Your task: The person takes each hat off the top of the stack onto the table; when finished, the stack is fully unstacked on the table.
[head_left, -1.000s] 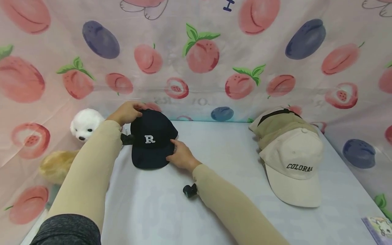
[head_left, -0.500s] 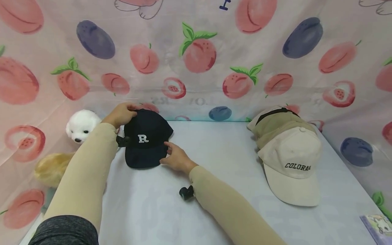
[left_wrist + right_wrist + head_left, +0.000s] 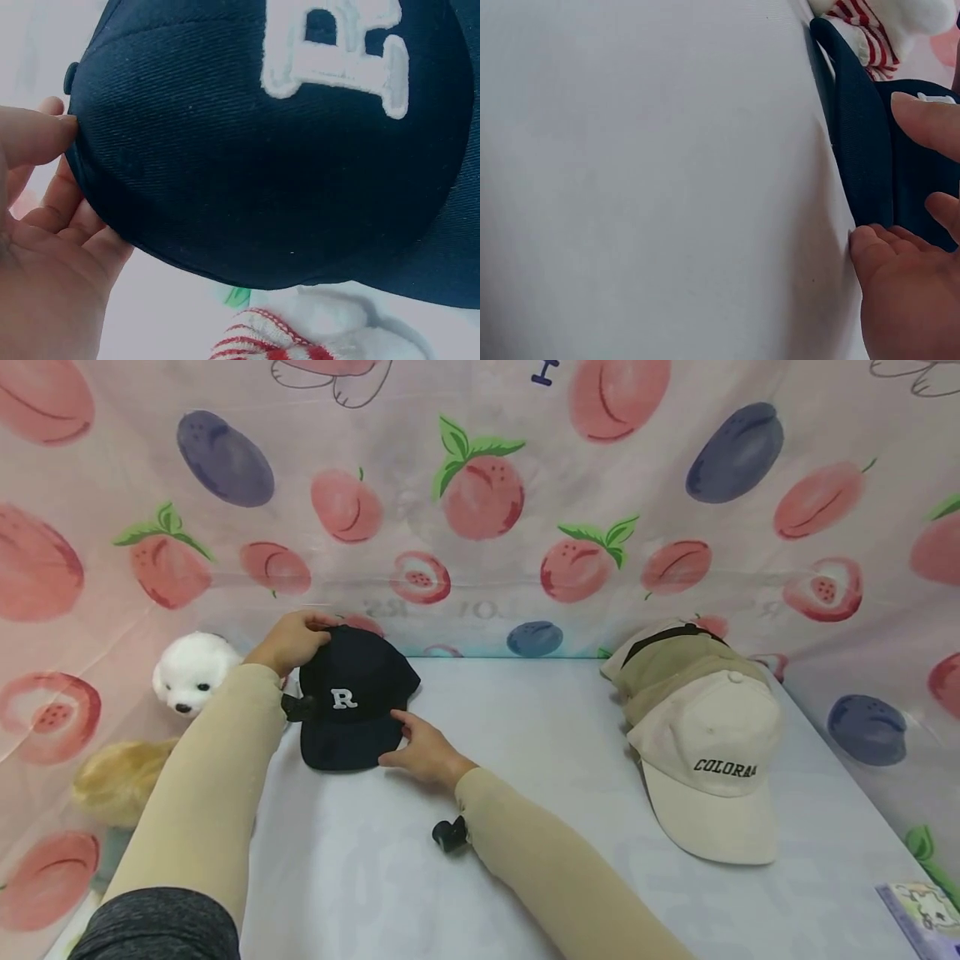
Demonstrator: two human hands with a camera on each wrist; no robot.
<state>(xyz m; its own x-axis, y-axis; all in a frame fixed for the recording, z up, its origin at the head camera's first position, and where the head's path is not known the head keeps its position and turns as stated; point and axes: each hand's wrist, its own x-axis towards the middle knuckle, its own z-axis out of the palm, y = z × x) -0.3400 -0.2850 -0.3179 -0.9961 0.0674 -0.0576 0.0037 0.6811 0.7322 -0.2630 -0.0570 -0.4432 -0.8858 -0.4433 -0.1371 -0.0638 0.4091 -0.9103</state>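
Note:
A black baseball cap [image 3: 358,664] with a white letter R sits on the white table at the left, its brim toward me. My left hand [image 3: 287,642] holds it at the top of the crown. In the left wrist view that thumb lies by the cap's top button and the fingers go behind the crown's edge. My right hand [image 3: 427,752] is at the right side of the brim with thumb and fingers spread apart. In the right wrist view its fingertips touch the edge of the dark brim [image 3: 862,142].
A cream cap [image 3: 708,735] lettered COLORA… leans on an olive cap [image 3: 667,668] in a row at the right. A white plush dog [image 3: 193,672] and a tan plush [image 3: 120,781] stand left of my left arm. A small printed booklet [image 3: 926,914] lies at the right edge.
The black cap and both hands have shifted slightly left, while the view itself also drifts. My right hand's fingers have come away from the brim's top surface to its edge.

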